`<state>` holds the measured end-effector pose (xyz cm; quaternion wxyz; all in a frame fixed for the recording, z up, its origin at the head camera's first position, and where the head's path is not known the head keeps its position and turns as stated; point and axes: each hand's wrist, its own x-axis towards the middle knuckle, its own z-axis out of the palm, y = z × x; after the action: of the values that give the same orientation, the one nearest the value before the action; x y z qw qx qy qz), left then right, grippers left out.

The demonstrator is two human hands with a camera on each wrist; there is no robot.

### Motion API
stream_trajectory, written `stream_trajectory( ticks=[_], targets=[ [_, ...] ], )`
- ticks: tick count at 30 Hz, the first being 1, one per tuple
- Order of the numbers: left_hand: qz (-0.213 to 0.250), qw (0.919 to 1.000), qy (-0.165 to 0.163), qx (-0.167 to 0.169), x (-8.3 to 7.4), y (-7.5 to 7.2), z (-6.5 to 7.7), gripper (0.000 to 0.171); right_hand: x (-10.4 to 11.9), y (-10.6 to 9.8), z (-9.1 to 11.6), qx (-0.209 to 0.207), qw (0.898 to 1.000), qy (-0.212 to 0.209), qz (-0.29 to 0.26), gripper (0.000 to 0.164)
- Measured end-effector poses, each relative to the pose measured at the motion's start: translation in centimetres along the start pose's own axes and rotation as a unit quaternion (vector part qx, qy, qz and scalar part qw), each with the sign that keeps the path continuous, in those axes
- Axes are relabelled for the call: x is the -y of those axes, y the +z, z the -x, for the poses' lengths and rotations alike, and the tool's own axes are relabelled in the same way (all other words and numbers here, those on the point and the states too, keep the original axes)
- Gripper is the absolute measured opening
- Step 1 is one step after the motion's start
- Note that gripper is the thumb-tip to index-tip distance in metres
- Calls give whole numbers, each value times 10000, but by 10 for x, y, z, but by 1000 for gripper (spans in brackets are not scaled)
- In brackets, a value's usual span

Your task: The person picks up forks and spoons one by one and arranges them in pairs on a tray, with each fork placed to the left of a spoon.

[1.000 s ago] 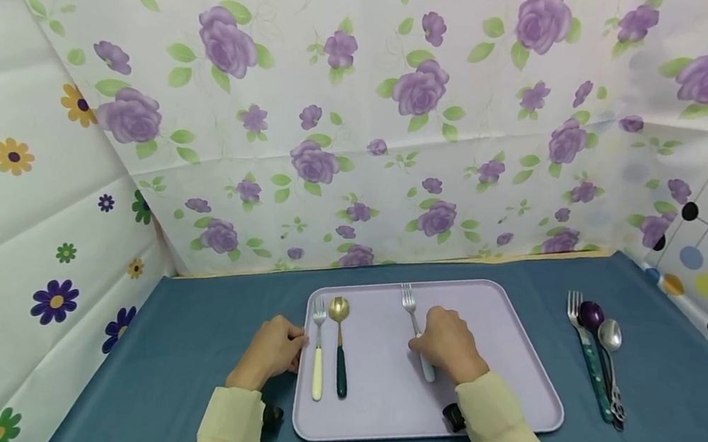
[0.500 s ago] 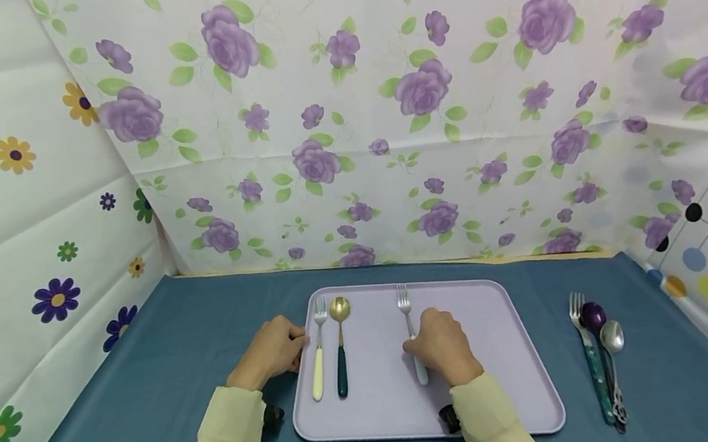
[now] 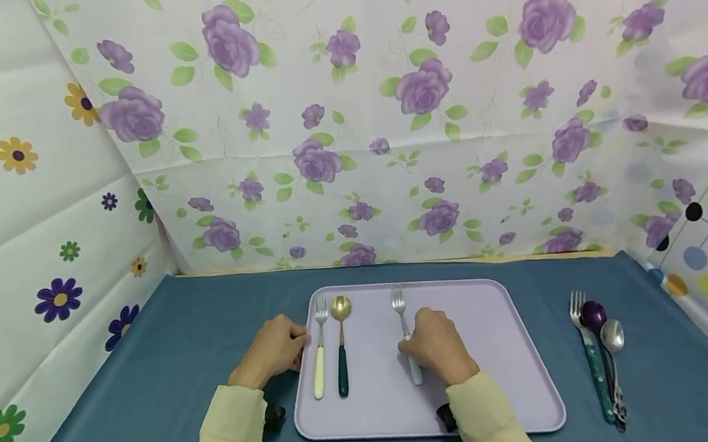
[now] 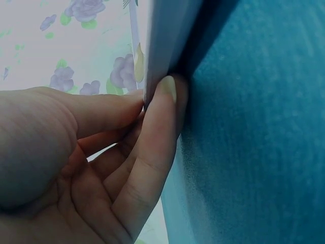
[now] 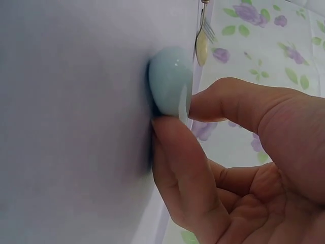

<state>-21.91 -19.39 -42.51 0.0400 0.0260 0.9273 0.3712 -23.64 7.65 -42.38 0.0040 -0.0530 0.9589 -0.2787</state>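
Note:
My left hand (image 3: 275,349) pinches the left rim of the lilac tray (image 3: 367,421), thumb on top and fingers under the edge in the left wrist view (image 4: 165,56). With thumb and fingers, my right hand (image 3: 438,343) grips a fork (image 3: 414,370) by its pale blue handle, low over the tray's middle; its tines point to the far rim. In the right wrist view the rounded handle end (image 5: 171,81) sits close against the tray surface. Toward the tray's left side lie a fork with a cream handle (image 3: 319,374) and a gold spoon with a dark green handle (image 3: 342,373), side by side.
On the blue tablecloth (image 3: 203,320) right of the tray lie a green-handled fork (image 3: 598,376), a purple spoon (image 3: 593,315) and a silver spoon (image 3: 613,337), bunched together. A flowered sheet (image 3: 363,122) hangs behind the table, with patterned sheets on both sides.
My right hand has slid the pale blue-handled fork a little to the left across the tray. My left hand stays at the tray's left rim.

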Motion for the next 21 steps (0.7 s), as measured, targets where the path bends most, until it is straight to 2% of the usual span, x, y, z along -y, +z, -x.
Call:
stream_trajectory(
  ticks=[8, 21],
  targets=[
    [47, 10000, -28, 44, 1, 0, 2, 19, 2, 4, -2, 173, 9998, 111, -23, 20],
    [-104, 9999, -97, -24, 1, 1, -2, 19, 7, 2, 4, 582, 9968, 34, -539, 19]
  ],
)
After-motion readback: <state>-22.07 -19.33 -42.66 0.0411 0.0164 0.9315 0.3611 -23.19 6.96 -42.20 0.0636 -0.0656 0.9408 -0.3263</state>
